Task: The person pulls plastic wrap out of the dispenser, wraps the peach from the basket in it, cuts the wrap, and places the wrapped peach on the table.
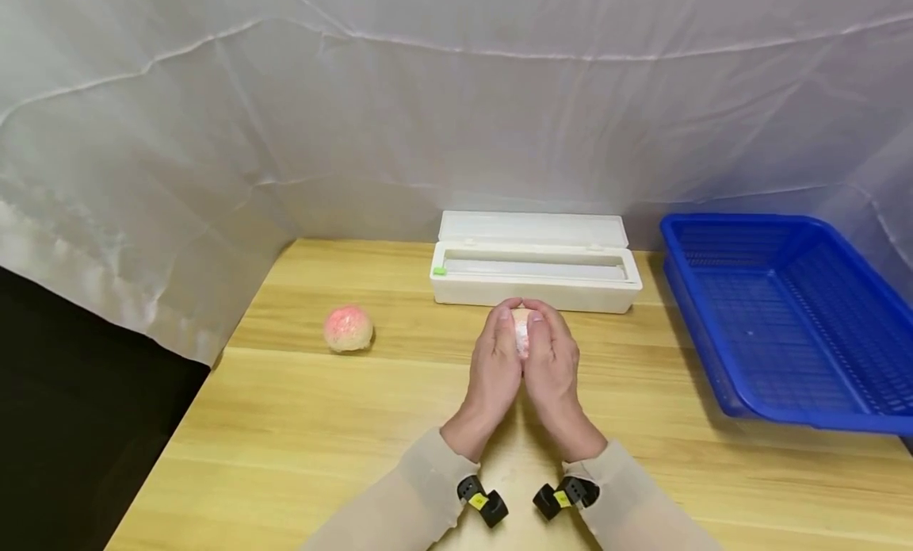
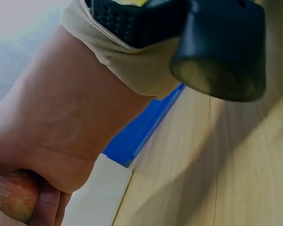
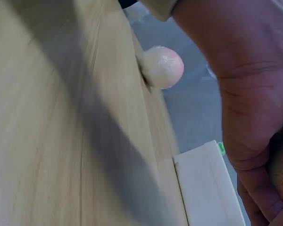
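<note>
Both hands are cupped together over the table, enclosing a pink and cream peach (image 1: pixel 522 337) between them. The left hand (image 1: pixel 495 365) wraps its near side from the left, and the right hand (image 1: pixel 552 365) mirrors it, thumbs lying along the top. A glossy, reddish-speckled patch of the peach (image 2: pixel 15 195) shows between the fingers in the left wrist view; most of the fruit is hidden by the palms. To the left on the table sits a second peach (image 1: pixel 348 329), whose surface has a shiny, film-like look in the right wrist view.
Just beyond the fingertips stands a long white cling film dispenser (image 1: pixel 535 293), its lid (image 1: pixel 531 230) raised and a green slider (image 1: pixel 439 271) at its left end. A blue plastic basket (image 1: pixel 813 337) occupies the right side. Grey curtain (image 1: pixel 456 123) hangs behind the wooden table (image 1: pixel 285 424).
</note>
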The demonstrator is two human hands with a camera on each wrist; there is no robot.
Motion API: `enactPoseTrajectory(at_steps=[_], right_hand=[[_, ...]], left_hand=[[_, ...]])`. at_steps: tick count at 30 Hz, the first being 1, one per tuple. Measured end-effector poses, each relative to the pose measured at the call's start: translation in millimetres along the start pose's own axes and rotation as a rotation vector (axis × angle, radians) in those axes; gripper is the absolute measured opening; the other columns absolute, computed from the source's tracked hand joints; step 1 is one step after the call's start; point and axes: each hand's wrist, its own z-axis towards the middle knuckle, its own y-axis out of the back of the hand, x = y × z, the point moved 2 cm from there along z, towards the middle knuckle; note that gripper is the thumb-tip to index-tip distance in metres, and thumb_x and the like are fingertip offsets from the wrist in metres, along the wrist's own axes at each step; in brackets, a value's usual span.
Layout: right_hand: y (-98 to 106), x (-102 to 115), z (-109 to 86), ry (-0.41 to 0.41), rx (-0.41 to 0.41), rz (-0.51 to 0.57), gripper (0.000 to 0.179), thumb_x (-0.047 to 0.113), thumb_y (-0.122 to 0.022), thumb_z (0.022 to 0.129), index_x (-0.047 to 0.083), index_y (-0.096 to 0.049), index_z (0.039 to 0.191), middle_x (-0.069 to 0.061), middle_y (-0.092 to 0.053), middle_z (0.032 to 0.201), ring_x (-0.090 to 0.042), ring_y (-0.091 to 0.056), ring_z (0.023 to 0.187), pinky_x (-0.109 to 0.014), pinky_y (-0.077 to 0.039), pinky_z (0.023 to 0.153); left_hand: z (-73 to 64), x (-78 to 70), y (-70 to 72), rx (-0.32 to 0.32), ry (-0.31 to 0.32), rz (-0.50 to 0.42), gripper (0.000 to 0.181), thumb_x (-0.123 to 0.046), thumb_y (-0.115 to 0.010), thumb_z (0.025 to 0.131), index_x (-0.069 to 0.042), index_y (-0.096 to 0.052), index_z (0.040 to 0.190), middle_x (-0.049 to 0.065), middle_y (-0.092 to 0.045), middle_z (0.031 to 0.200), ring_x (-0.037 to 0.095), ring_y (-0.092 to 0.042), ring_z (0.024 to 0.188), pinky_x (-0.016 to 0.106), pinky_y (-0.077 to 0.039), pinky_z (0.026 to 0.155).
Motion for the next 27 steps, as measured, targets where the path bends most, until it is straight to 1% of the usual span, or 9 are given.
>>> enactPoseTrajectory(at_steps=[7,9,10,13,15,17,21,23,27], right_hand=[[2,2,1.0,-0.018,0.022,0.079,0.042,0.032,-0.039,0.114,0.007,-0.066,0.135,-0.02,-0.066,0.119,-0.024,-0.058,0.104,-0.036,-0.049,0.085],[4,3,3.6,-0.033,0.043,0.048,0.043,0.031,-0.038,0.114,0.008,-0.066,0.136,-0.019,-0.068,0.124,-0.022,-0.06,0.103,-0.031,-0.051,0.082],[5,3,5.5,-0.071,0.06,0.057,0.045,0.034,-0.036,0.114,0.01,-0.067,0.136,-0.017,-0.068,0.125,-0.02,-0.06,0.103,-0.027,-0.051,0.08],[7,2,10.3,-0.214,0.15,0.268,0.055,0.041,-0.029,0.115,0.009,-0.063,0.143,-0.015,-0.063,0.139,-0.019,-0.06,0.114,-0.022,-0.054,0.083],[9,2,10.9,-0.283,0.157,0.329,0.06,0.046,-0.026,0.115,0.011,-0.062,0.147,-0.011,-0.059,0.148,-0.017,-0.056,0.123,-0.018,-0.052,0.089],[9,4,7.8,-0.262,0.161,0.337,0.059,0.045,-0.028,0.115,0.008,-0.055,0.152,-0.015,-0.055,0.151,-0.023,-0.054,0.13,-0.025,-0.051,0.098],[5,6,-2.9,-0.151,0.101,0.053,0.053,0.041,-0.047,0.112,0.012,-0.048,0.156,-0.021,-0.063,0.136,-0.029,-0.059,0.118,-0.035,-0.048,0.095],[2,5,-6.3,-0.136,0.078,0.051,0.053,0.039,-0.055,0.108,0.012,-0.048,0.154,-0.022,-0.064,0.124,-0.03,-0.061,0.108,-0.036,-0.051,0.088],[0,1,-5.8,-0.103,0.029,0.13,0.041,0.028,-0.059,0.106,0.007,-0.059,0.141,-0.022,-0.065,0.115,-0.019,-0.06,0.097,-0.023,-0.052,0.079]], left_hand=[[1.8,-2.1,-0.6,0.017,-0.019,-0.011,0.052,-0.049,-0.023,0.115,-0.027,-0.059,0.145,0.008,-0.067,0.112,0.015,-0.061,0.09,0.031,-0.055,0.07],[2.8,-2.3,0.3,0.015,-0.015,0.002,0.052,-0.049,-0.024,0.115,-0.027,-0.059,0.145,0.009,-0.067,0.114,0.017,-0.061,0.092,0.032,-0.056,0.073],[3.3,-1.8,0.9,0.012,-0.008,0.007,0.051,-0.049,-0.024,0.115,-0.027,-0.059,0.145,0.009,-0.067,0.117,0.018,-0.062,0.095,0.034,-0.056,0.076],[4.8,-0.5,3.3,0.0,0.004,0.023,0.05,-0.048,-0.026,0.115,-0.027,-0.058,0.147,0.008,-0.066,0.132,0.022,-0.062,0.112,0.042,-0.054,0.093],[5.4,-0.5,4.6,-0.002,0.007,0.029,0.051,-0.049,-0.027,0.115,-0.027,-0.057,0.148,0.007,-0.064,0.139,0.024,-0.059,0.12,0.046,-0.05,0.101],[5.0,-1.3,4.7,0.005,0.002,0.028,0.052,-0.05,-0.026,0.115,-0.026,-0.056,0.15,0.009,-0.064,0.139,0.026,-0.06,0.12,0.049,-0.05,0.102],[3.3,-4.5,4.1,0.002,-0.009,0.059,0.053,-0.051,-0.025,0.115,-0.026,-0.055,0.151,0.011,-0.067,0.133,0.024,-0.062,0.116,0.048,-0.053,0.1],[3.3,-5.7,4.5,0.008,-0.005,0.051,0.055,-0.051,-0.025,0.115,-0.024,-0.058,0.149,0.011,-0.069,0.127,0.023,-0.063,0.112,0.045,-0.054,0.096],[5.9,-7.7,5.7,0.058,0.06,-0.105,0.054,-0.051,-0.029,0.114,-0.021,-0.062,0.146,0.008,-0.067,0.129,0.019,-0.061,0.111,0.038,-0.053,0.096]])
